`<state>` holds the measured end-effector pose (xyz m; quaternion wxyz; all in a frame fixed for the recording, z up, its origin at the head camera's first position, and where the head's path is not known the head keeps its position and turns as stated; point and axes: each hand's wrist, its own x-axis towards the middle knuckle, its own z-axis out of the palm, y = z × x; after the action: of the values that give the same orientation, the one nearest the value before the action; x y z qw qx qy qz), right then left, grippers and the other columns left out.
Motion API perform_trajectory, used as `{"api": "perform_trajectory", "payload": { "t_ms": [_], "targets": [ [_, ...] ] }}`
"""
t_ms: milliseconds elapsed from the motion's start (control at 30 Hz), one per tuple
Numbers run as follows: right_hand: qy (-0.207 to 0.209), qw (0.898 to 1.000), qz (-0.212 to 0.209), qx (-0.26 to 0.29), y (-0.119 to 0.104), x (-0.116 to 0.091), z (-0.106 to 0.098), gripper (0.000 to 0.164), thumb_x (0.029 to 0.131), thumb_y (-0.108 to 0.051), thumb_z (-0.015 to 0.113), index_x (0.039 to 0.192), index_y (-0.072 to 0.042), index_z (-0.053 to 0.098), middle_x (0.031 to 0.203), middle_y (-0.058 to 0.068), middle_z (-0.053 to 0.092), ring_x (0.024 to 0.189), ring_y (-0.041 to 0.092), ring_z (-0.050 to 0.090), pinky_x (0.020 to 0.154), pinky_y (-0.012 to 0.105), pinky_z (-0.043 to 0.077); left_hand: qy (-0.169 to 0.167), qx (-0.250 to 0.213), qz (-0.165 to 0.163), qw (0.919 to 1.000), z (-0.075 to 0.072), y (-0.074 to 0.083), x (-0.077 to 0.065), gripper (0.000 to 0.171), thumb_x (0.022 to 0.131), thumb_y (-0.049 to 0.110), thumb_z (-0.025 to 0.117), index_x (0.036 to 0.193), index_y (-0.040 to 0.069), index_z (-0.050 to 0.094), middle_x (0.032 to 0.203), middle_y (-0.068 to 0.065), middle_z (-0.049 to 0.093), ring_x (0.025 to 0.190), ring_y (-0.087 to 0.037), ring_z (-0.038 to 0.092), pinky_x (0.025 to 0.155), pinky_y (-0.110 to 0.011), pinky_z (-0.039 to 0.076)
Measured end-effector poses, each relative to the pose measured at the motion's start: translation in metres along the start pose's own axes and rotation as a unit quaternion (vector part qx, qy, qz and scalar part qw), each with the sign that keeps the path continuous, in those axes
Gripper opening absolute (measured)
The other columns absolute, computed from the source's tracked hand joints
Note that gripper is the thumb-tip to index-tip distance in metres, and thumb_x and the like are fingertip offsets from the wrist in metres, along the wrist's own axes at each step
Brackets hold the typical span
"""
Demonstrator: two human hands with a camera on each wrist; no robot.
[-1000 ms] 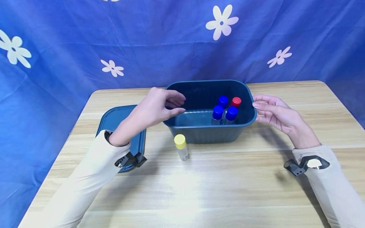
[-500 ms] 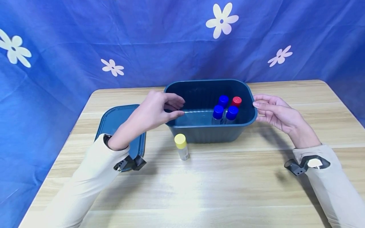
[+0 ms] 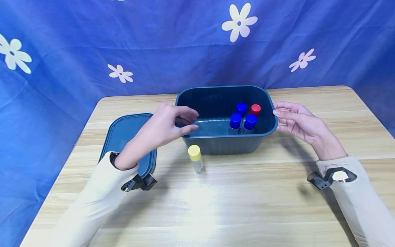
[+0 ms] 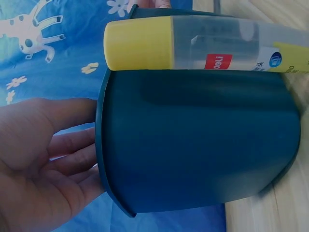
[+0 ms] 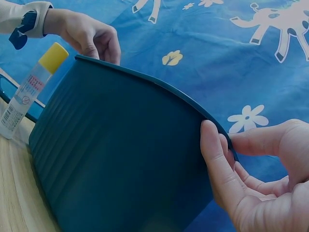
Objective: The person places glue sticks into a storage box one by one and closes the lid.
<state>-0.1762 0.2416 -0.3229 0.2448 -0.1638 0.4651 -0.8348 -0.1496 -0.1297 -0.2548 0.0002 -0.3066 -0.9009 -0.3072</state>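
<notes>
On the surface (image 3: 247, 199) stands a dark tub (image 3: 222, 146); left, a partly hidden lid (image 3: 126, 130). Right hand (image 3: 300, 123) pinches the right rim; left hand (image 3: 169, 124), fingers and thumb apart, overhangs the left, contact unclear. Yellow-capped tube (image 3: 196, 159) nearer; only the head view shows four caps (image 3: 235, 121) inside.

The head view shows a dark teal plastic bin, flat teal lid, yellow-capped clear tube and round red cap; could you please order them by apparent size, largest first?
Dark teal plastic bin
Flat teal lid, partly hidden
Yellow-capped clear tube
Round red cap
</notes>
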Motion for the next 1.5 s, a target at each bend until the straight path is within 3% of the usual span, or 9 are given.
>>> {"api": "perform_trajectory", "payload": {
  "t_ms": [400,867,1300,1500],
  "targets": [
    [0.002,1.0,0.003,0.022,-0.003,0.001,0.002,0.025,0.099,0.01,0.038,0.111,0.008,0.059,0.1,0.015,0.068,0.083,0.025,0.07,0.075,0.033,0.06,0.005,-0.032,0.014,0.9994,-0.004,0.006,-0.006,0.028,0.084,0.01,0.076,0.11,0.002,0.07,0.101,-0.007,0.072,0.087,-0.017,0.07,0.081,-0.033,0.058],
    [0.005,1.0,0.006,0.022,-0.003,0.001,0.002,0.025,0.099,0.01,0.038,0.111,0.008,0.059,0.099,0.015,0.068,0.083,0.025,0.07,0.074,0.033,0.06,0.042,-0.031,0.051,0.9974,-0.007,0.012,-0.025,0.026,0.081,0.009,0.078,0.106,0.004,0.072,0.097,-0.003,0.073,0.083,-0.011,0.07,0.081,-0.029,0.057],
    [0.004,1.0,0.005,0.025,-0.003,0.0,0.001,0.025,0.099,0.01,0.037,0.112,0.007,0.059,0.099,0.015,0.068,0.083,0.025,0.07,0.075,0.033,0.06,0.082,-0.045,0.05,0.9943,-0.007,0.013,-0.044,0.022,0.08,0.009,0.079,0.102,0.011,0.074,0.096,0.005,0.072,0.084,-0.006,0.069,0.083,-0.03,0.056],
    [0.004,1.0,0.005,0.023,-0.002,0.0,0.001,0.025,0.099,0.01,0.037,0.111,0.007,0.059,0.099,0.015,0.068,0.083,0.025,0.07,0.074,0.033,0.06,0.098,-0.041,0.055,0.9928,-0.007,0.014,-0.052,0.022,0.079,0.011,0.08,0.099,0.013,0.074,0.093,0.009,0.072,0.082,-0.002,0.068,0.077,-0.021,0.055]
  ]
}}
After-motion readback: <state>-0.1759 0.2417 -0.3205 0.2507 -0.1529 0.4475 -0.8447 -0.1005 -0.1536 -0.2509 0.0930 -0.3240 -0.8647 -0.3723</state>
